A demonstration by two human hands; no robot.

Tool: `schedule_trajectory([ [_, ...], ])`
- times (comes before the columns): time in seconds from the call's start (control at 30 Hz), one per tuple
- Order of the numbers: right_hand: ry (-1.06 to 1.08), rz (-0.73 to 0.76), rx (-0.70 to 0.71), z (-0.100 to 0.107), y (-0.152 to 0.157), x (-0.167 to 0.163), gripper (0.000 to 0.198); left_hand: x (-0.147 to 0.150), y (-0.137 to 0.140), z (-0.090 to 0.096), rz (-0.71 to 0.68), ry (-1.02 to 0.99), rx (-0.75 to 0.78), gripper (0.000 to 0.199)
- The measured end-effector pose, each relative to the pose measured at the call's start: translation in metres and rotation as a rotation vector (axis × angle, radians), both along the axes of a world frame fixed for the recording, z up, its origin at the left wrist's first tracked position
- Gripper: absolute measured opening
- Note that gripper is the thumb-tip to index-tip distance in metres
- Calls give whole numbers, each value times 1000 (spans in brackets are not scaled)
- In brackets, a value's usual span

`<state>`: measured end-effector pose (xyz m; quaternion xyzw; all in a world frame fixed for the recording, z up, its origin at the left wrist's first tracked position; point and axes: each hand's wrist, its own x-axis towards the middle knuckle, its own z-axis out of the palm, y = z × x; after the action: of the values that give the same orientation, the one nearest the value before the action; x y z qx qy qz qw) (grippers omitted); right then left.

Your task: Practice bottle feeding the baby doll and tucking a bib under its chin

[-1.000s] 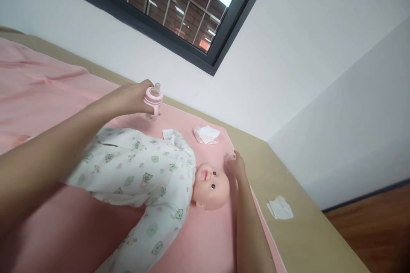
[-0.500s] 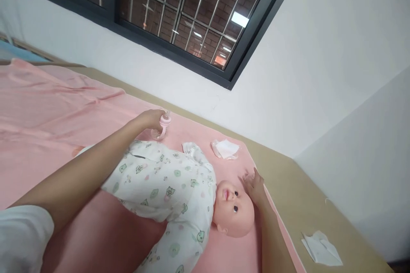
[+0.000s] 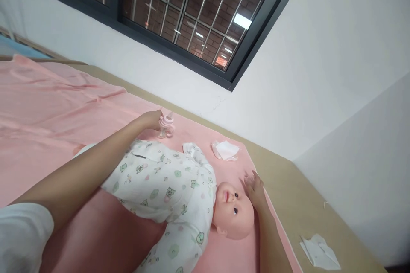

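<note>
Beyond the doll's body, my left hand (image 3: 151, 120) is closed at the side of a small baby bottle (image 3: 165, 127) with a pink collar, handles and a clear teat. The bottle stands upright on the pink blanket (image 3: 64, 106), and some of my fingers are hidden behind it. My right hand (image 3: 255, 188) rests by the top of the doll's head, fingers curled around a small clear piece (image 3: 248, 179) too faint to name surely. The bald baby doll (image 3: 235, 213) lies on its back in a white suit (image 3: 179, 183) with green animal prints; my left forearm crosses over its legs.
A white wipe on clear wrapping (image 3: 226, 150) lies on the blanket past the doll's shoulder. Another folded white tissue (image 3: 320, 252) is on the tan tabletop (image 3: 285, 179) at right. A white wall (image 3: 262, 115) and a dark-framed barred window (image 3: 192, 13) stand behind.
The baby bottle has turned and straightened upright, its handle now facing right. My left hand has shifted slightly left around it. My right hand stays by the doll's head.
</note>
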<state>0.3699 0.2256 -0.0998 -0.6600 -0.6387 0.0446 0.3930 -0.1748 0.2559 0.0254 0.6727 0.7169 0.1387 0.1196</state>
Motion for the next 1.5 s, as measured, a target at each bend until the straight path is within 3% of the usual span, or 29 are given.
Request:
schedule_trajectory([
  [0.33, 61, -48, -11, 1, -6, -4, 87, 8, -9, 9, 18, 76, -114, 63],
  [0.47, 70, -80, -24, 5, -7, -5, 87, 10, -10, 11, 33, 79, -122, 81],
  [0.63, -108, -183, 166, 21, -18, -16, 83, 5, -15, 19, 60, 49, -130, 97],
  [0.8, -237, -152, 348, 41, -19, -37, 60, -5, -27, 34, 116, 63, 55, 100],
  [0.93, -280, 3, 272, 38, -2, -55, 50, 11, -57, 54, 83, 56, 206, 76],
  [1.07, -361, 72, 40, 23, 11, -66, 52, 56, -99, 69, -50, 56, 271, 51],
  [1.2, -374, 97, -68, 22, 8, -72, 51, 104, -123, 62, -274, 85, 343, 42],
  [1.33, -308, 172, -110, 33, -3, -77, 48, 141, -118, 45, -489, 68, 340, 39],
  [1.5, -334, 247, -158, 39, -8, -84, 46, 183, -92, 37, -877, 154, 216, 42],
])
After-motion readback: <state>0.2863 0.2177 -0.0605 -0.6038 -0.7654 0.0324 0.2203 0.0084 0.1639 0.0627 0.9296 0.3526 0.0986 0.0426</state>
